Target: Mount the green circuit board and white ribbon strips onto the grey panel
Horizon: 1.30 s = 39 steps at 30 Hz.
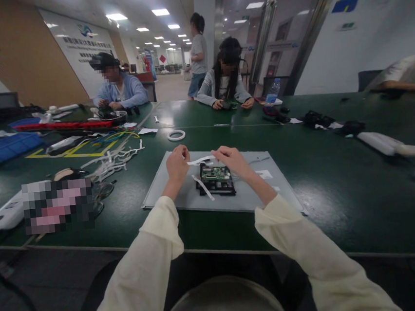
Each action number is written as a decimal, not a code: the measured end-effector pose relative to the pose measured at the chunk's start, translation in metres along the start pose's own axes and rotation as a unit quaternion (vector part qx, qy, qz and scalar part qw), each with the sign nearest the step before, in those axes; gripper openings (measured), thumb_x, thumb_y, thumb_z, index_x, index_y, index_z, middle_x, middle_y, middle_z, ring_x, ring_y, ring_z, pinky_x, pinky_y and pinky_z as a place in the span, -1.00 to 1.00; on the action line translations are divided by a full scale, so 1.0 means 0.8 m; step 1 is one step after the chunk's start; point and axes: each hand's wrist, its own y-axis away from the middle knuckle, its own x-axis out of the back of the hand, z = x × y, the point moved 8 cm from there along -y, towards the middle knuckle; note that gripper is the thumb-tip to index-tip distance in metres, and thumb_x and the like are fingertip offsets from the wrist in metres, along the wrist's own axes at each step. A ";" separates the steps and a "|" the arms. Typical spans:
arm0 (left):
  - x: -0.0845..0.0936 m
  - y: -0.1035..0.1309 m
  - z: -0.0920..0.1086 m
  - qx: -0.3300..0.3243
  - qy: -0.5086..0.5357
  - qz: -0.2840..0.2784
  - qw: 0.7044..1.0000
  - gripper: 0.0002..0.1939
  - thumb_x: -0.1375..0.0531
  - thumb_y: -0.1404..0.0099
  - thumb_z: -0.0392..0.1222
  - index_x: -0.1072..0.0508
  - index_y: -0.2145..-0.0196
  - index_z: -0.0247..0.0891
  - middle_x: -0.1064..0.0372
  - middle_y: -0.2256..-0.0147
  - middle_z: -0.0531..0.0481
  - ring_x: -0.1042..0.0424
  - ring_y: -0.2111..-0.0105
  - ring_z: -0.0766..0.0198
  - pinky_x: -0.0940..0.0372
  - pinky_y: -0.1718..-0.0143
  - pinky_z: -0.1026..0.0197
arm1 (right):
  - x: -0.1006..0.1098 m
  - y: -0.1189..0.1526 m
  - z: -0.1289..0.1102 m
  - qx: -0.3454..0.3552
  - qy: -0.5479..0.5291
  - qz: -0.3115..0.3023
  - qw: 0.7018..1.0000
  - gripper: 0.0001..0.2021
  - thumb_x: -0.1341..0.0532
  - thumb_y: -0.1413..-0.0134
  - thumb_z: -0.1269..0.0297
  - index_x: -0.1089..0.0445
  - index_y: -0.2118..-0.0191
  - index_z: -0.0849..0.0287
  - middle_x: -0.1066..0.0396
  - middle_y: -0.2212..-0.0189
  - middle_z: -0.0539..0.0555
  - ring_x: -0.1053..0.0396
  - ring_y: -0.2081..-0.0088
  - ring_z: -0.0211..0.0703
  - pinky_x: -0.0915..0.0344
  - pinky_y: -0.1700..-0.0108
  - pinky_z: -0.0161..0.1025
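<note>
Where the green desk [327, 178] begins on the near left, a long white device [5, 214] lies next to a pinkish item [60, 206], pixelated, can't tell what. Blue tray [8, 146] further back on the left, long red bar [65, 125] beyond it. Glasses [103, 198] just right of the pink item, loose pile of white strips [114, 162] on their far side. Person in light blue [127, 87] seated far left, hands over some dark parts.

White ring [176, 135], looks like a tape roll, flat on the desk just past the far left part of the pale mat [175, 197].

Left hand [177, 164]: above the mat, fingers curled, fingertips together, right at the left end of a short white strip [199, 161]. Can't tell if it actually grips it. Strip spans between the two hands, over the far edge of the black housing [225, 191]. Housing sits mid-mat, green circuit board [215, 173] face up in it. Second strip [204, 188] slants across the housing's near left corner. Right hand [233, 160]: above the housing's far right corner, thumb and fingers pinching the strip's right end.

White slips [264, 174] on the mat's right side. Another person [239, 86] seated far middle, a plastic bottle [273, 92] to the right of them. Black parts [317, 119] far right, another white device [392, 143] nearer, right of those.
</note>
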 end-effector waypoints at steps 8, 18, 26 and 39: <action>-0.023 0.023 0.071 -0.067 0.192 -0.198 0.959 -0.57 0.13 -0.35 -0.04 -0.43 0.36 -0.30 -0.41 0.48 0.03 -0.33 0.47 0.34 -0.15 0.38 0.34 | 0.039 0.060 0.048 -0.025 0.017 -0.096 0.995 -0.59 0.00 -0.14 0.04 -0.21 0.60 0.22 -0.14 0.57 -0.03 -0.14 0.48 -0.30 -0.06 0.37 -0.35; -0.050 0.099 0.120 -0.106 0.134 -0.379 0.910 -0.56 0.03 -0.29 -0.05 -0.41 0.60 -0.31 -0.33 0.63 0.01 -0.27 0.59 0.35 -0.10 0.51 0.31 | 0.019 0.077 0.059 0.009 0.110 -0.129 0.986 -0.64 -0.05 -0.18 0.16 -0.27 0.57 0.23 -0.20 0.54 -0.02 -0.16 0.47 -0.31 -0.05 0.39 -0.33; -0.029 0.125 0.133 -0.118 -0.073 -0.291 0.947 -0.62 0.08 -0.32 -0.07 -0.47 0.31 -0.30 -0.44 0.36 -0.23 -0.42 0.33 0.13 -0.21 0.29 0.17 | 0.004 0.089 0.052 0.041 0.250 -0.150 0.956 -0.71 -0.09 -0.20 0.24 -0.28 0.53 0.21 -0.19 0.50 -0.01 -0.18 0.42 -0.27 -0.02 0.38 -0.30; -0.036 0.145 0.128 -0.098 -0.115 -0.324 0.934 -0.61 0.08 -0.31 -0.10 -0.49 0.37 -0.29 -0.43 0.45 -0.21 -0.44 0.43 0.11 -0.23 0.39 0.17 | 0.007 0.095 0.059 0.052 0.294 -0.171 0.939 -0.72 -0.09 -0.20 0.19 -0.32 0.49 0.20 -0.25 0.44 0.04 -0.22 0.37 -0.22 -0.05 0.38 -0.29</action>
